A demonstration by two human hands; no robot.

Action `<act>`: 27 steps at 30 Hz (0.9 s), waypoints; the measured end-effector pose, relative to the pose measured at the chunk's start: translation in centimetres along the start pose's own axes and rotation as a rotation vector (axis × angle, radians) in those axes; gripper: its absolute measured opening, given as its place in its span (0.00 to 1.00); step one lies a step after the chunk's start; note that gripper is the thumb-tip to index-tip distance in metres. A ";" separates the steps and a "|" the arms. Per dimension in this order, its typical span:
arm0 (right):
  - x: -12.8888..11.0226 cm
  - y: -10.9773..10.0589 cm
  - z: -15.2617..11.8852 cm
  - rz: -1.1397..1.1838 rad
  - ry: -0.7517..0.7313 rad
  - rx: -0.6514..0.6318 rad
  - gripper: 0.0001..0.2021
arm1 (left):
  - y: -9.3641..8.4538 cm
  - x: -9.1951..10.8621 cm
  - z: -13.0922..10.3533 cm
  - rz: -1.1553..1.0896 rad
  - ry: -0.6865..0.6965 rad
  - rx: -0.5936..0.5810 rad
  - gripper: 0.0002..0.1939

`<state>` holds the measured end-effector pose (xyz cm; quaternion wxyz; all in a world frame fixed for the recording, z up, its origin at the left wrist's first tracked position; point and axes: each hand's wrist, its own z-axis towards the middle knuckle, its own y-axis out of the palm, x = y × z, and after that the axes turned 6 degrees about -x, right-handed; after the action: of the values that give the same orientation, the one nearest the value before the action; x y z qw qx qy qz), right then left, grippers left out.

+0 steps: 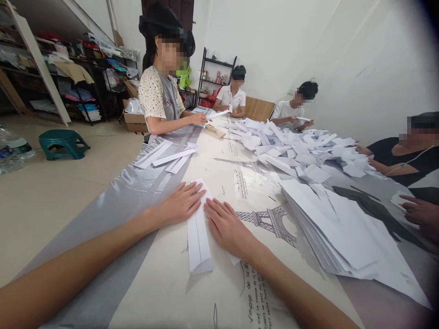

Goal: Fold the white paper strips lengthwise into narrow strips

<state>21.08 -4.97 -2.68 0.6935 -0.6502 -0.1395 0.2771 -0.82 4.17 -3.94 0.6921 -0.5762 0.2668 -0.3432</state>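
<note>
A long folded strip of white paper (199, 242) lies lengthwise in front of me on the printed tablecloth (164, 278). A crease line runs down its middle. My left hand (180, 203) rests flat across the strip's far part, fingers stretched out. On the strip's right edge lies my right hand (228, 224), flat with its fingers extended. A white paper corner (235, 259) shows from beneath the right hand; the rest of it is hidden.
Several folded paper strips (174, 155) lie beyond my left hand. To the right are a stack of white sheets (329, 228) and a large heap of folded paper (291, 146). Co-workers (163, 91) handle paper around the table. A green stool (64, 142) stands on the floor.
</note>
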 end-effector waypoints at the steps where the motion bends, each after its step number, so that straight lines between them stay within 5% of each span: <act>1: -0.1 0.0 0.0 -0.001 0.000 0.006 0.24 | 0.0 0.1 0.0 0.021 0.009 0.018 0.25; 6: -0.2 0.1 0.2 -0.004 -0.007 0.028 0.24 | 0.2 0.4 0.1 0.080 0.034 0.085 0.22; 21: -0.4 -0.7 0.4 0.088 0.026 0.014 0.22 | -0.5 1.2 0.1 0.179 -0.011 0.042 0.22; 27: -0.4 -1.9 0.3 0.136 0.070 -0.002 0.21 | -0.7 0.7 0.0 0.043 -0.013 0.108 0.21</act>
<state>21.02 -4.91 -0.67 0.6770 -0.6682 -0.0710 0.3004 -0.45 3.56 -3.19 0.7311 -0.5344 0.2560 -0.3383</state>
